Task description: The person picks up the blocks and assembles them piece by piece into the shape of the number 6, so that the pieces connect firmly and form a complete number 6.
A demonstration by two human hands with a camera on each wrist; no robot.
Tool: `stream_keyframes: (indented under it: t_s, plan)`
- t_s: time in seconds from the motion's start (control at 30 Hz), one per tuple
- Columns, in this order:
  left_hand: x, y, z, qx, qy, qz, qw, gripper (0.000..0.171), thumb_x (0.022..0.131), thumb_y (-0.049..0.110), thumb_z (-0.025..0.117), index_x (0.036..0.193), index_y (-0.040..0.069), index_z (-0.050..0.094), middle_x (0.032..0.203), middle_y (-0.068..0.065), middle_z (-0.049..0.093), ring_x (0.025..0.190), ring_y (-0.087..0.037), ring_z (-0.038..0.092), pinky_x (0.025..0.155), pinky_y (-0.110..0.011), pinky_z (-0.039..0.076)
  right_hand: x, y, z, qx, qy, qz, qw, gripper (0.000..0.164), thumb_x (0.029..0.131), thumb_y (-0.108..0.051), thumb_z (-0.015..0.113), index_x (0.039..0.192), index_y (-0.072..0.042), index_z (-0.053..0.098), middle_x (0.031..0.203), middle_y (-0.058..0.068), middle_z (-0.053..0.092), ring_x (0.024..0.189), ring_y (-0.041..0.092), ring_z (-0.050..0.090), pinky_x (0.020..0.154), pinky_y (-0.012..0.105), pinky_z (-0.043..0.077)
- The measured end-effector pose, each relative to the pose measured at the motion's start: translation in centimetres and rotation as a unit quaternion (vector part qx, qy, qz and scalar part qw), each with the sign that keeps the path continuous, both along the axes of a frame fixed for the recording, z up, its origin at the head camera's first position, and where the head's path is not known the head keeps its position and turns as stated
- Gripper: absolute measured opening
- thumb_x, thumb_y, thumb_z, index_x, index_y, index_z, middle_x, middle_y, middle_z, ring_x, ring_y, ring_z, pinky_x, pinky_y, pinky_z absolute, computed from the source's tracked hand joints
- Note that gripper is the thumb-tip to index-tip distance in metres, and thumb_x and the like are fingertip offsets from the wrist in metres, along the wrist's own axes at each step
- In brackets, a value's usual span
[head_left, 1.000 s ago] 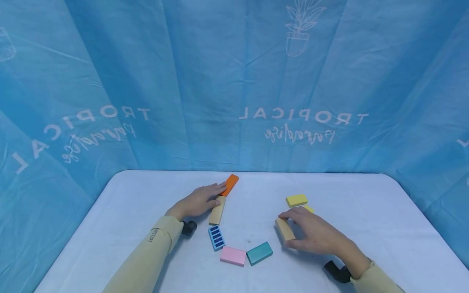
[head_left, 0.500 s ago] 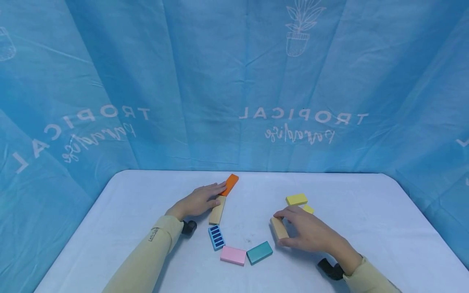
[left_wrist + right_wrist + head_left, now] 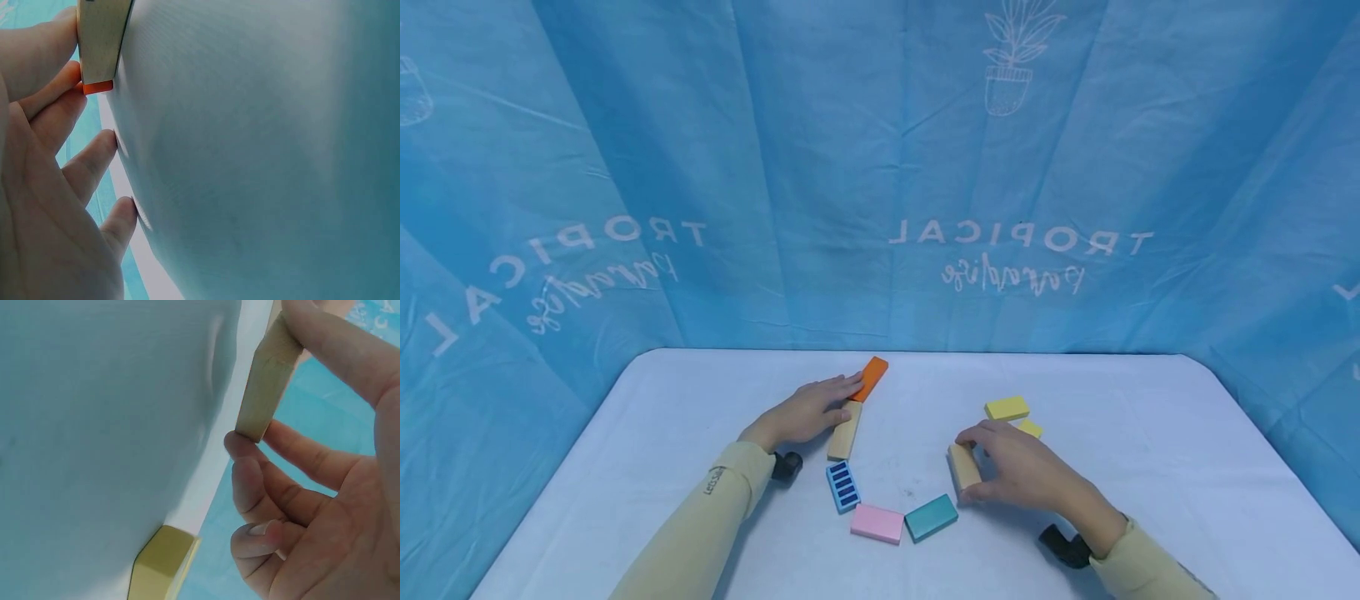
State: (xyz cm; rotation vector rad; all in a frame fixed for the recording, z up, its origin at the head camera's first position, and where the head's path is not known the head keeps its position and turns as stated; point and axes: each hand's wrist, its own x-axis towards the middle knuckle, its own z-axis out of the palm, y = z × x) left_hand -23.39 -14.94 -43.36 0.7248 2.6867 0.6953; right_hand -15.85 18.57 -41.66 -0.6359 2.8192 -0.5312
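My right hand point(image 3: 1026, 467) pinches a plain wooden block point(image 3: 964, 468) endwise between thumb and fingers, low over the table, right of the teal block point(image 3: 932, 518). In the right wrist view, the thumb is at one end of this block and fingertips at the other. My left hand point(image 3: 808, 411) lies with fingers extended at the orange block point(image 3: 873, 375), while its thumb touches a second wooden block point(image 3: 845, 433). From there the row curves through a blue block with dark bars point(image 3: 843, 487) and a pink block point(image 3: 877, 523) to the teal one.
Beyond my right hand lie a yellow block point(image 3: 1007, 407) and another yellow block point(image 3: 1031, 427), partly covered by the hand. A white cloth covers the table point(image 3: 1150, 433); a blue printed curtain point(image 3: 820, 167) hangs behind it.
My right hand has carried the wooden block leftward, closer to the teal block's right end. The left hand and the row of blocks have stayed put.
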Motion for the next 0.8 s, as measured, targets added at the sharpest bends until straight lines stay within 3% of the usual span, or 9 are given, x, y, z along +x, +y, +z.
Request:
stream_keyframes:
  t_s: [0.3, 0.47, 0.8]
  plan:
    - [0.0, 0.0, -0.1, 0.003, 0.001, -0.003, 1.0, 0.057, 0.105, 0.026, 0.054, 0.158, 0.015, 0.035, 0.164, -0.002, 0.029, 0.152, -0.028, 0.022, 0.121, -0.055, 0.019, 0.0, -0.7, -0.1, 0.001, 0.007, 0.0, 1.0, 0.067, 0.066, -0.044, 0.093, 0.12, -0.012, 0.069, 0.105, -0.004, 0.064, 0.092, 0.01, 0.057, 0.083, 0.037, 0.054]
    - [-0.1, -0.1, -0.1, 0.003, 0.004, -0.006, 1.0, 0.056, 0.105, 0.026, 0.054, 0.157, 0.014, 0.035, 0.164, -0.003, 0.03, 0.152, -0.029, 0.023, 0.121, -0.055, 0.021, 0.1, -1.3, 0.0, 0.015, -0.006, -0.016, 1.0, 0.067, 0.065, -0.043, 0.094, 0.119, -0.012, 0.069, 0.105, -0.004, 0.064, 0.092, 0.011, 0.056, 0.086, 0.038, 0.054]
    - [-0.1, -0.2, 0.0, 0.008, 0.005, -0.013, 0.9999, 0.057, 0.105, 0.024, 0.054, 0.157, 0.012, 0.035, 0.164, -0.005, 0.03, 0.151, -0.03, 0.023, 0.12, -0.056, 0.02, 0.2, -2.0, -0.4, 0.058, 0.015, -0.026, 0.998, 0.067, 0.065, -0.044, 0.094, 0.118, -0.011, 0.069, 0.106, -0.001, 0.063, 0.091, 0.012, 0.055, 0.083, 0.036, 0.055]
